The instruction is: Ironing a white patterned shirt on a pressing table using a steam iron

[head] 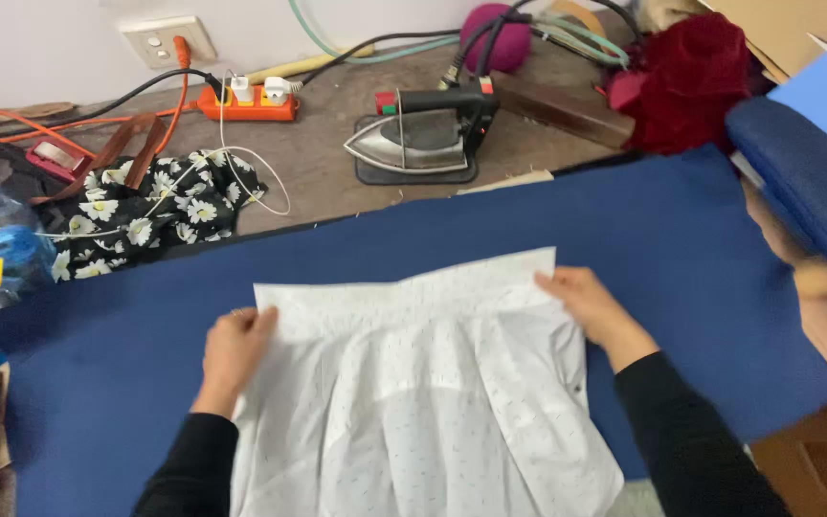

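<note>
- On the blue padded tabletop point(681, 249), I see a white garment with fine dark specks point(433, 402) lying flat, its straight top band toward the far edge and its gathered body running back toward me.
- Step in hand, as I judge it: spreading and squaring the top band of the garment so that it lies flat on the pad.
- Left hand point(234, 349): I see it curled at the left end of the band, fingers folded down onto the fabric edge. It appears to pinch the corner, though the fingertips are hidden under the knuckles, so I cannot confirm how firm the hold is.
- Right hand point(591, 306): I see it mostly flat and loosely open, fingers reaching to the right end of the band and pressing or lightly pinching the corner against the pad.
- Both hands sit well apart, one at each end of the band, with the fabric drawn between them.
- Next move, in my judgement, calls for even outward tension from both hands and for smoothing the folds below the band.
- Beyond the pad, an iron point(423, 134) rests on its mat on the floor, well apart from both hands; an orange power strip point(246, 103) and a black floral cloth point(160, 206) lie to its left.
</note>
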